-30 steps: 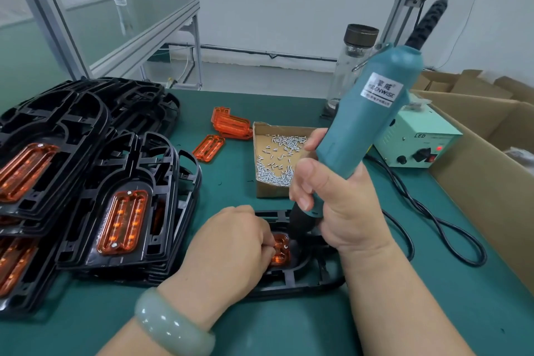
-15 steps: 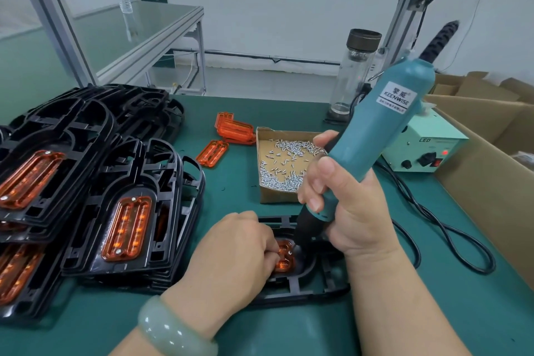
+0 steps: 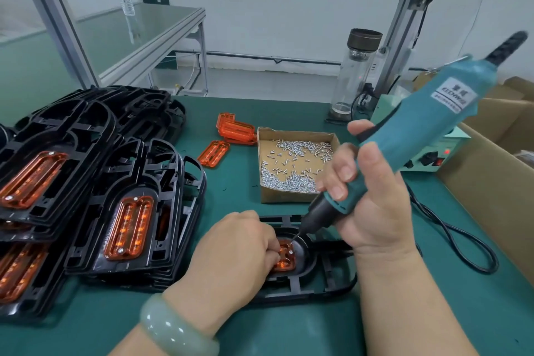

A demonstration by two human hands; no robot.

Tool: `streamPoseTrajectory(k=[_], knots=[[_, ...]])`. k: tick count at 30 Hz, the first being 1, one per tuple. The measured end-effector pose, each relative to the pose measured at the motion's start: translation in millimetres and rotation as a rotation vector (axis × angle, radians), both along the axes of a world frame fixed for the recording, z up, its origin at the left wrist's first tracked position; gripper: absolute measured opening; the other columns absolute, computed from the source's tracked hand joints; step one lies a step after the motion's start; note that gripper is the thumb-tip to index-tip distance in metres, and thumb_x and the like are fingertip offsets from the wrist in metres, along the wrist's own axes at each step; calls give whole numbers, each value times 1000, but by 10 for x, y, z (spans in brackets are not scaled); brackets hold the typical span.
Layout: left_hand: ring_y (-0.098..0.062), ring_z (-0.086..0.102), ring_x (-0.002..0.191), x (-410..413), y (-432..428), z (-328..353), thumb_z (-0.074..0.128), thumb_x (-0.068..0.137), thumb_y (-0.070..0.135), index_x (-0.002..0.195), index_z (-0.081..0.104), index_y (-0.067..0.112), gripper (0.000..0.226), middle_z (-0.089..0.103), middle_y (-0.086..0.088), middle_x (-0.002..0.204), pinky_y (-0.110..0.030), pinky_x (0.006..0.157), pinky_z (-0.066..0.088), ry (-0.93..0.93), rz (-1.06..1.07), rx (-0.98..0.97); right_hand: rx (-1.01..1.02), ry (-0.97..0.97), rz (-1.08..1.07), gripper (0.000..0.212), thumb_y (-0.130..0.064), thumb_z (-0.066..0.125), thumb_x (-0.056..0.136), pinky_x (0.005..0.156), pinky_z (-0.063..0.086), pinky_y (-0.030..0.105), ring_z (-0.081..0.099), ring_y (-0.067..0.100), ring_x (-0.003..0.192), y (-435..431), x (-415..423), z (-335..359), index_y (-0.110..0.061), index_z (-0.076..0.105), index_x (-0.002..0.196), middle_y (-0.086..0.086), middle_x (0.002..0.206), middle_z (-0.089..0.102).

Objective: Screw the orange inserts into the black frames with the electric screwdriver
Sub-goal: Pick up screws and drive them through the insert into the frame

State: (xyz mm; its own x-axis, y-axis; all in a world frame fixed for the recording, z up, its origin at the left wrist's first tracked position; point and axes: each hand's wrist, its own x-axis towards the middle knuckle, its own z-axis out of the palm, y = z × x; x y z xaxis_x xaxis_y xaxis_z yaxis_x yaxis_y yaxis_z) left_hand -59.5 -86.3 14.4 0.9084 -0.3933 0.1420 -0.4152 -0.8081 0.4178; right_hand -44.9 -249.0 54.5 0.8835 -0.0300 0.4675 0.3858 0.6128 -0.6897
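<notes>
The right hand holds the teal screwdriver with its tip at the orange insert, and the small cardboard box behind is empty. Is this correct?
Not quite. The head view shows the cardboard box is not empty: it holds many small silver screws. The rest stands: the right hand holds the teal screwdriver with its tip at the orange insert.

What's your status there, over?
Right hand grips electric screwdriver, tip at orange insert. Left hand holds insert in black frame. Nothing in the way.
</notes>
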Motion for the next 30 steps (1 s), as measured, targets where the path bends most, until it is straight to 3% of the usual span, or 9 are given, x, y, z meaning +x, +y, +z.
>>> streamPoseTrajectory(k=[4,8,14,21,24,28,30], knots=[[-11,47,92,-8,4,-3,58,85,40,92,67,34,13,46,11,83,-31,78,47,9,11,7,89,81,-50,51,-40,84,66,55,44,21,43,6,43,-58,20,21,-18,56,102,-6,57,45],[-11,47,95,-23,-5,0,58,86,40,93,67,33,13,48,12,87,-30,80,44,5,25,8,106,156,-136,34,-35,66,73,54,44,21,42,6,43,-90,47,8,-19,54,101,-7,56,44],[-9,43,97,-28,-15,-2,54,89,39,99,66,34,16,47,15,91,-28,84,42,2,1,53,115,238,-200,21,-30,59,81,52,41,21,42,6,43,-124,69,-43,-19,56,98,-7,57,46],[-9,46,93,-56,-24,85,45,93,43,95,64,33,22,48,12,90,-29,82,45,13,7,124,155,299,-202,22,-30,59,79,50,43,22,42,7,42,-146,98,-63,-19,57,98,-6,57,45],[-11,51,85,-16,-114,235,45,92,43,82,61,30,23,51,11,85,-29,77,46,-52,56,65,173,308,-201,21,-30,60,79,50,42,22,42,7,41,-152,106,-69,-19,57,97,-6,57,46],[-22,62,93,288,-267,440,51,92,32,100,70,28,21,68,4,97,-36,82,51,-150,124,-94,179,324,-203,21,-31,60,79,49,44,23,41,7,41,-162,103,-60,-19,58,96,-6,57,45],[-26,62,102,520,-358,503,53,92,27,105,70,24,21,70,-1,105,-37,88,50,-115,133,-125,184,330,-198,22,-32,60,78,48,44,22,41,7,40,-169,100,-53,-19,58,95,-6,56,45]])
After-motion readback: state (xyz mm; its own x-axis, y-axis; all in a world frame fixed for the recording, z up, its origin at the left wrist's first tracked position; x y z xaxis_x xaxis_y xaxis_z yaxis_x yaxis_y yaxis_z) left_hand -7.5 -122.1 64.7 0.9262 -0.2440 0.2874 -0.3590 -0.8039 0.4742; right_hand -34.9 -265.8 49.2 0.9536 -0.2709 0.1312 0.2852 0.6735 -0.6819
